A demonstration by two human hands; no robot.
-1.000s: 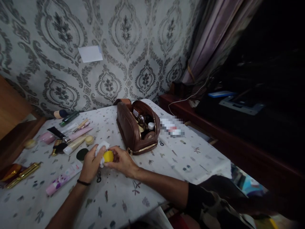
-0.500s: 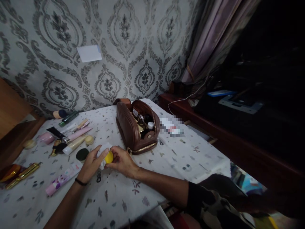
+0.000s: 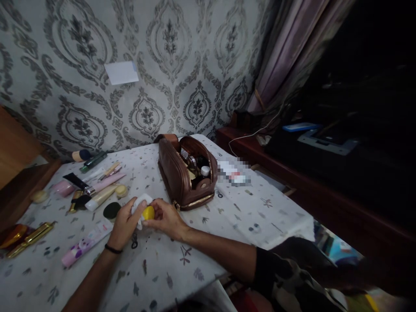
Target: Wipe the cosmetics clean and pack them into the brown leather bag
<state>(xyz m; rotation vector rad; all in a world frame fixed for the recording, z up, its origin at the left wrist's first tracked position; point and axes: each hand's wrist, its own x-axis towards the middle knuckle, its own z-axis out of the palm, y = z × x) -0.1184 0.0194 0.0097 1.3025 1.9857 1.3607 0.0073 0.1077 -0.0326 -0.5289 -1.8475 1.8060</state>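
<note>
Over the table in front of the bag, my left hand (image 3: pixel 127 218) is closed on a crumpled white wipe or tissue (image 3: pixel 141 203), its thumb pressing against a small round yellow container (image 3: pixel 148 212). From the other side my right hand (image 3: pixel 169 220) grips the yellow container between thumb and fingers. Its exact kind is hard to make out. Just behind stands a brown toiletry bag (image 3: pixel 173 173), unzipped, with several small items inside, among them one with a white cap (image 3: pixel 205 170). A dark green round lid or jar (image 3: pixel 112 210) lies left of my left hand.
A pink-and-white tube (image 3: pixel 86 245) lies at front left. Several cosmetics, including a cream tube (image 3: pixel 101 197) and a green bottle (image 3: pixel 93 161), spread across the left. Gold items (image 3: pixel 30 240) sit at the far left. A white cable (image 3: pixel 251 132) hangs at the right.
The yellow container has turned slightly between my hands, and the white wipe has shifted a little around it. Both hands stay in nearly the same place.
</note>
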